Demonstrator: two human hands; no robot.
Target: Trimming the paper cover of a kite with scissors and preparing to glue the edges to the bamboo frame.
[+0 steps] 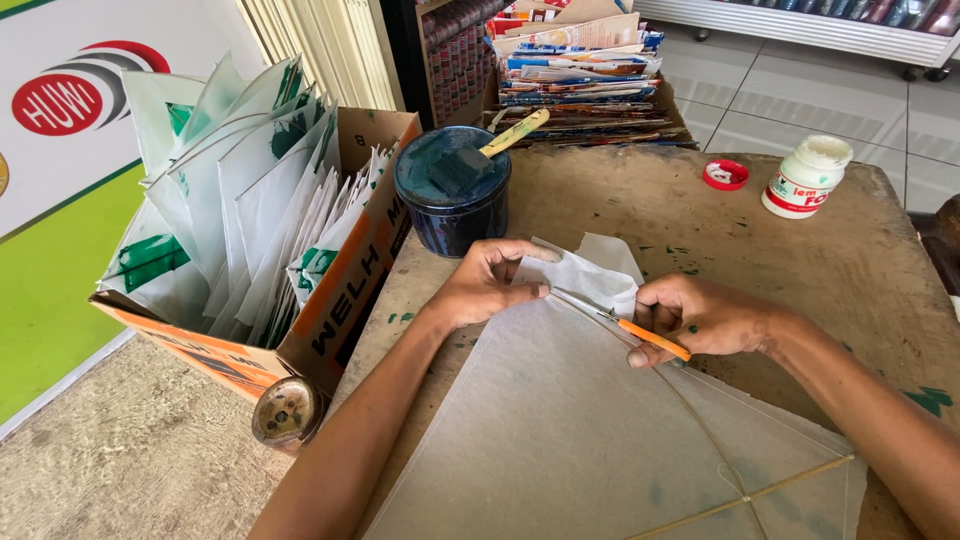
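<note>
kite (600, 430) of pale translucent paper, lying flat on the worn brown surface (800, 250) at lower centre, its thin bamboo spars crossing near the lower right corner. left hand (490, 285), fingers curled, pinches the folded paper flap at the kite's top corner. right hand (700, 318), closed, grips orange-handled scissors (640, 333) whose blades point toward the flap, just beside the left fingertips. beyond the hands, a dark blue paint tub (452, 195) stands with a sponge brush (490, 150) resting across its top. far right, a white glue bottle (806, 178) stands open, its red cap (725, 174) lying near it. left of the surface, a cardboard box (350, 270) holds upright white kites with green marks (240, 190). behind, a stack of printed paper (580, 75).
</note>
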